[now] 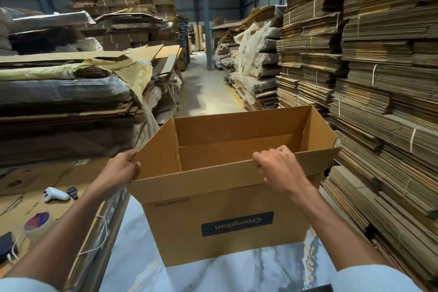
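Warehouse aisle, walled on both sides by tied cardboard bundles (379, 83), with a concrete floor (203, 87) running off between them. At centre is an opened cardboard box (213, 239), its label (237, 223) upside down to us. It stands on, or is held just over, a pale marbled surface (147, 268); we cannot tell which.

We judge the step in hand to be squaring the box and spreading its top flaps. The near flap (201, 182) stands up towards us and the left flap (157, 149) leans outward. To do this well, we would:
- fold each flap along its scored crease rather than across the board;
- keep both pulls even, so the walls stay at right angles;
- avoid tugging at the corners, where the corrugated edge could tear.

Inside, we see no goods. Only the bottom flaps show, folded in, one lying stepped over the other.

The left hand (118, 169) has its grip closed on the left flap's lower edge. The right hand (277, 169) has its fingers curled over the near flap's top edge, grasping it.

On a low stack of flat sheets (71, 173) to the left lie a tape roll (38, 223) and a white tool (55, 194), well apart from the box.
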`<action>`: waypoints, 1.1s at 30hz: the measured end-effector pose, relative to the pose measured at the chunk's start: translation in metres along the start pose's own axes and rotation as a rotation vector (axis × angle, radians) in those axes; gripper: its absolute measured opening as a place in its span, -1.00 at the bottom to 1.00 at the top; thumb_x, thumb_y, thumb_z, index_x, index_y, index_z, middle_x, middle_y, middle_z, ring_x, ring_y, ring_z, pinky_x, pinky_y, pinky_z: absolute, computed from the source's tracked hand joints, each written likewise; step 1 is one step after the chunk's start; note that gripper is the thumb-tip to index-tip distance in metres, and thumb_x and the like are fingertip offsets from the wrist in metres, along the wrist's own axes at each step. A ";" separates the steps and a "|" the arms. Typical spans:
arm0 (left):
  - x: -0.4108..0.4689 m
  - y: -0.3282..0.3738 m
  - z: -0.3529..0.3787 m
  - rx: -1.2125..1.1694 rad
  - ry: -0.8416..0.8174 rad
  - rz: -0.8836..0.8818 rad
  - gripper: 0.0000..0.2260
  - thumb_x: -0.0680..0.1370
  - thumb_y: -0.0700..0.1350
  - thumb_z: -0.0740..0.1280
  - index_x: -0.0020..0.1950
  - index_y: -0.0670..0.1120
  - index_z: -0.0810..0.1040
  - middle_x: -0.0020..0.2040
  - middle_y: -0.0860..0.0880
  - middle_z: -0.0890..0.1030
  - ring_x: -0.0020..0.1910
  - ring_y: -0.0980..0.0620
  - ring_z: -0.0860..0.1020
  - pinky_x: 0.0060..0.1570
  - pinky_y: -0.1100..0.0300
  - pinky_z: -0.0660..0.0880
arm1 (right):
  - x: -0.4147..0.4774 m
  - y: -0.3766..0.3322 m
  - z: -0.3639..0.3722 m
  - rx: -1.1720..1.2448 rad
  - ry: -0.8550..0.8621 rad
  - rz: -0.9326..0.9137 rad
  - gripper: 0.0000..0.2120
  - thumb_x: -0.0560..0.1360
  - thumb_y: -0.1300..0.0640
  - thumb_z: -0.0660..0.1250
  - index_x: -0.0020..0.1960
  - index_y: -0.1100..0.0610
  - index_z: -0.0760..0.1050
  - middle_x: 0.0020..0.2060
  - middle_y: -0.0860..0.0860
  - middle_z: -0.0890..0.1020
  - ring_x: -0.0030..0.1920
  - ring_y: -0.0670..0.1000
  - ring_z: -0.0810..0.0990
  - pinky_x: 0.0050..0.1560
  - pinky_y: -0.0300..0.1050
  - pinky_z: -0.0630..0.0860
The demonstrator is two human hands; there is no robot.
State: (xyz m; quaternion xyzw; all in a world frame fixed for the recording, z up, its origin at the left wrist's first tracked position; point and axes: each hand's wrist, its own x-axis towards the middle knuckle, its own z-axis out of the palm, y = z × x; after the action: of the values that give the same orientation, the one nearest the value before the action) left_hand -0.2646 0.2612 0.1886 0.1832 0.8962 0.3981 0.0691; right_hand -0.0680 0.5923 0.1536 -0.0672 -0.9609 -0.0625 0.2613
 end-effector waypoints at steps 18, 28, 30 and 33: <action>-0.093 0.001 -0.002 -0.379 -0.504 0.088 -0.23 0.20 0.60 0.33 0.30 0.24 0.61 0.31 0.19 0.61 0.32 0.12 0.55 0.25 0.11 0.51 | 0.064 0.008 0.051 -0.037 0.176 -0.048 -0.57 0.40 0.35 0.50 0.25 0.24 0.54 0.07 0.19 0.66 0.07 0.17 0.65 0.29 0.15 0.53; -0.088 -0.044 0.056 -0.014 -0.160 0.183 -0.52 0.40 0.20 0.49 0.28 0.17 0.50 0.08 0.21 0.63 0.01 0.11 0.66 -0.17 0.33 0.62 | 0.060 0.007 0.060 0.032 0.160 0.054 -0.44 0.40 0.35 0.50 0.37 0.16 0.47 0.24 0.15 0.58 0.29 0.15 0.53 0.45 0.20 0.36; -0.089 -0.041 0.058 -0.020 -0.144 0.216 -0.55 0.41 0.19 0.49 0.26 0.20 0.47 0.09 0.20 0.62 -0.01 0.13 0.64 -0.23 0.39 0.58 | 0.056 0.004 0.055 0.011 0.185 0.121 -0.45 0.40 0.33 0.49 0.35 0.14 0.47 0.28 0.14 0.53 0.27 0.16 0.50 0.30 0.16 0.48; -0.090 -0.043 0.057 -0.018 -0.237 0.230 -0.57 0.40 0.19 0.48 0.17 0.33 0.36 0.00 0.36 0.60 0.00 0.24 0.61 -0.20 0.43 0.55 | 0.050 0.000 0.049 0.100 0.197 0.250 -0.44 0.43 0.33 0.49 0.37 0.11 0.40 0.28 0.13 0.45 0.05 0.09 0.57 -0.03 0.04 0.65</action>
State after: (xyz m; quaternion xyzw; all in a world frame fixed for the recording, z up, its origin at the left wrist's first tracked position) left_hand -0.1775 0.2396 0.1161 0.3296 0.8514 0.3867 0.1302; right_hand -0.1345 0.6048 0.1369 -0.1666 -0.9167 0.0123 0.3629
